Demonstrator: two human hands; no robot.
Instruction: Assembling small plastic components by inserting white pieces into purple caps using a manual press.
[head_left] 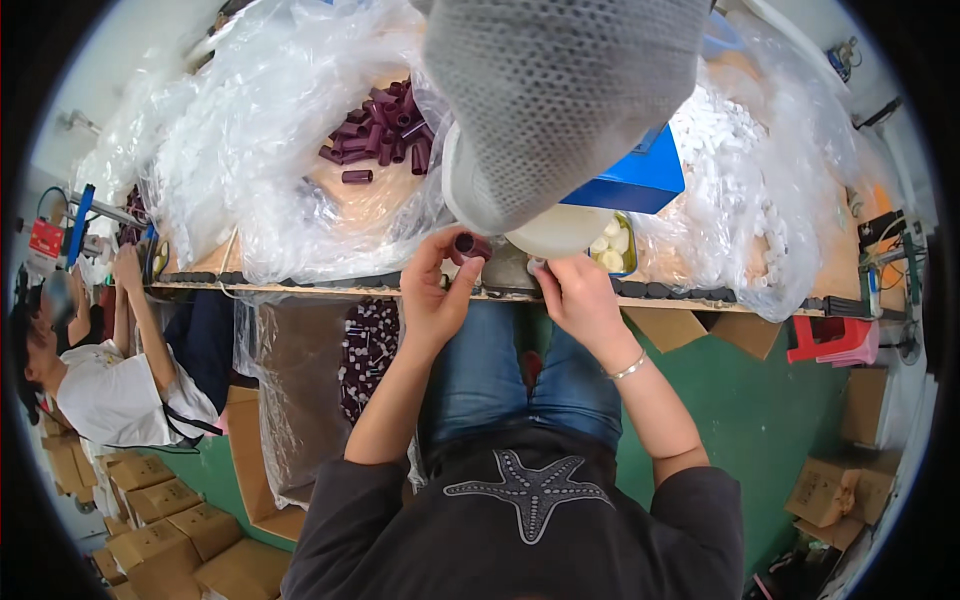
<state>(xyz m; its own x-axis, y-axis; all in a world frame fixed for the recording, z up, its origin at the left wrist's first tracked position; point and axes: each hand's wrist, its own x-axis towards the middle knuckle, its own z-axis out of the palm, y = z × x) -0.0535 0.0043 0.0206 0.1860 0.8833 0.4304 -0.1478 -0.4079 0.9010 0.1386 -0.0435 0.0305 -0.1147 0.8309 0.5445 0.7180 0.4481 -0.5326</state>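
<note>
The bench (835,265) is light brown, with a bumpy dark strip (690,293) along its front edge, close to the fingers. Past the left fingers (463,282), off to the left, a big, crinkly, clear plastic sheet (240,140) covers lots of it. In a gap there sits a heap of shiny, dark purple tubes (380,135), with one tube (357,176) lying nearer. Just right of the right fingers (549,285) is a small yellow-edged tub (633,258) of pale, round lumps (612,245). Farther right lie many small white plastic pieces (715,135), beside more clear plastic (815,165).
</note>
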